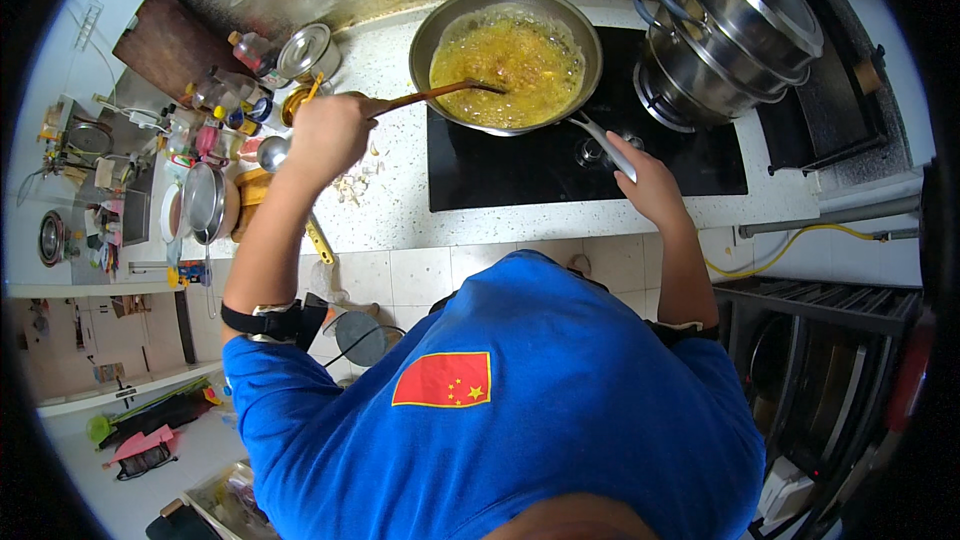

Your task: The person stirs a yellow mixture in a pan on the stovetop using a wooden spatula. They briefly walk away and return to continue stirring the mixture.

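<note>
My left hand [330, 131] grips the handle of a wooden spatula or spoon [420, 97], whose dark tip reaches into a frying pan [420, 60]. Bubbling yellow liquid [502, 67], probably oil or broth, with small browned bits fills much of the pan. The pan sits on the back left of a black glass cooktop [495, 172]. Around its metal handle [604, 144] my right hand [649, 176] is closed. Chopped pale pieces [351, 187] lie on the speckled counter below my left hand.
A stacked metal steamer pot [697, 60] stands on the cooktop's right side. Left of the pan are a lidded metal pot [309, 52], bottles [255, 56], a ladle [273, 154], a strainer [204, 199] and a yellow-handled tool [320, 241] overhanging the counter edge. A dark board [169, 45] leans at the wall.
</note>
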The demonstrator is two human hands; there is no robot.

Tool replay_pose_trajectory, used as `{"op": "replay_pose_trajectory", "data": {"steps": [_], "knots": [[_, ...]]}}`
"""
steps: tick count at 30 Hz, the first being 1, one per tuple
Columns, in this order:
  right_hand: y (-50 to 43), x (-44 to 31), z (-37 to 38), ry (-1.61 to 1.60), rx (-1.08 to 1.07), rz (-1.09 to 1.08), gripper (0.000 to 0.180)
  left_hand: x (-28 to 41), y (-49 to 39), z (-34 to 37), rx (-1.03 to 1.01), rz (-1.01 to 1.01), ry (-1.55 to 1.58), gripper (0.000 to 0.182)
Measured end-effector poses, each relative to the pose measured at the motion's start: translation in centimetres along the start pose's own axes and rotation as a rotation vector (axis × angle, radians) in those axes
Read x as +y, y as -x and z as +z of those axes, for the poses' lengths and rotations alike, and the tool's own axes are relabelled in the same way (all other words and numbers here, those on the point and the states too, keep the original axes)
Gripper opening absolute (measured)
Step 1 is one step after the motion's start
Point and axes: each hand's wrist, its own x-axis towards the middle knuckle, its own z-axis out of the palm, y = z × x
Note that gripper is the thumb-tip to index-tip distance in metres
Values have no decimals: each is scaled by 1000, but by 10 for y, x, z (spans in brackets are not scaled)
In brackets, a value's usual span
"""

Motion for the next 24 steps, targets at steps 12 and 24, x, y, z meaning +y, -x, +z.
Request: {"op": "replay_pose_trajectory", "data": {"steps": [12, 24], "knots": [[1, -5, -3, 9, -44, 56, 66, -5, -5, -79, -169, 18, -139, 29], [1, -10, -8, 10, -76, 97, 65, 27, -54, -6, -76, 0, -102, 14]]}}
